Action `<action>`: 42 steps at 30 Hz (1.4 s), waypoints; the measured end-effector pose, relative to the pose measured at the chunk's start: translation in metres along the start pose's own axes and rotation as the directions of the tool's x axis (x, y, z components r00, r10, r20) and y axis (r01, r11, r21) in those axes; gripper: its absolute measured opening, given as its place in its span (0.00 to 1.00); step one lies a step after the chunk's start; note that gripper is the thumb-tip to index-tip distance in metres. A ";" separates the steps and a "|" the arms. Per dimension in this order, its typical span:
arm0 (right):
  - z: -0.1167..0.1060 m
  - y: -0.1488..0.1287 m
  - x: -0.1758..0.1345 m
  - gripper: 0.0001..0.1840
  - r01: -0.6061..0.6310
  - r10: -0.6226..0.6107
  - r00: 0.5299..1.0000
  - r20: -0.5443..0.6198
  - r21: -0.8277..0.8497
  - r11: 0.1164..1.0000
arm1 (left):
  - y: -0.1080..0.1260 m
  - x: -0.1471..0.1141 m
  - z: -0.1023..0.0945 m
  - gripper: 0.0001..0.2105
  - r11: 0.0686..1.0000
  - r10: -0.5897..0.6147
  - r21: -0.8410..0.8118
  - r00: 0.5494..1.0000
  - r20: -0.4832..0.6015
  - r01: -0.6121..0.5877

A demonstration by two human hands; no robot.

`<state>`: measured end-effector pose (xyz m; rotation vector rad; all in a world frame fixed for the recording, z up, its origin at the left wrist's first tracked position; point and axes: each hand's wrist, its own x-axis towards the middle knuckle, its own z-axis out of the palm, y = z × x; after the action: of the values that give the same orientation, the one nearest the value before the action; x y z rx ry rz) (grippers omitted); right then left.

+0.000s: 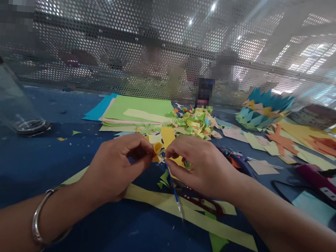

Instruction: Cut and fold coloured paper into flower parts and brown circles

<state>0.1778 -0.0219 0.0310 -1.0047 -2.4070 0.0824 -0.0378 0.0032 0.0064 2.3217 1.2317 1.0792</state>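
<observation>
My left hand [120, 159] pinches a small curled piece of yellow paper [158, 148] between thumb and fingers. Close beside it, my right hand [202, 164] has thumb and forefinger pressed together at the paper's edge; what sits between those fingertips is too small to make out. A thin blue stick with a pale tip [173, 187] slants down from just below the right fingertips; I cannot tell whether they grip it. Behind the fingers lies a yellow paper strip [168, 134]. Dark-red-handled scissors [205, 202] rest under my right wrist, beside a long pale green strip [220, 226].
A heap of paper scraps [197, 122] and stacked coloured sheets [146, 106] lie ahead. A clear bottle [8, 96] stands left. Rightward are a blue paper-petal form [265, 109], orange strips [282, 142] and a purple power strip [321, 184] with a cable. Perforated metal [117, 59] rises behind.
</observation>
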 end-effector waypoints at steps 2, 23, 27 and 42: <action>0.001 0.000 0.000 0.02 -0.003 0.003 1.000 0.016 -0.002 1.000 | 0.000 0.000 0.001 0.04 1.000 0.009 0.015 1.000 0.005 -0.009; 0.007 -0.001 0.003 0.13 -0.260 0.303 0.953 0.000 0.517 0.816 | 0.001 -0.001 -0.002 0.03 0.997 -0.028 -0.070 0.999 0.030 0.030; 0.010 -0.003 0.003 0.13 -0.272 0.322 0.947 -0.001 0.536 0.799 | 0.005 -0.002 -0.003 0.03 0.998 -0.019 -0.061 1.000 0.006 0.019; 0.013 -0.002 0.009 0.15 -0.389 0.415 0.885 0.212 0.827 0.405 | 0.009 -0.003 -0.007 0.05 0.996 0.079 -0.032 0.996 -0.035 -0.080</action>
<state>0.1651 -0.0156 0.0244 -0.9996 -1.6096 1.3098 -0.0386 -0.0046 0.0145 2.3546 1.1327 1.1612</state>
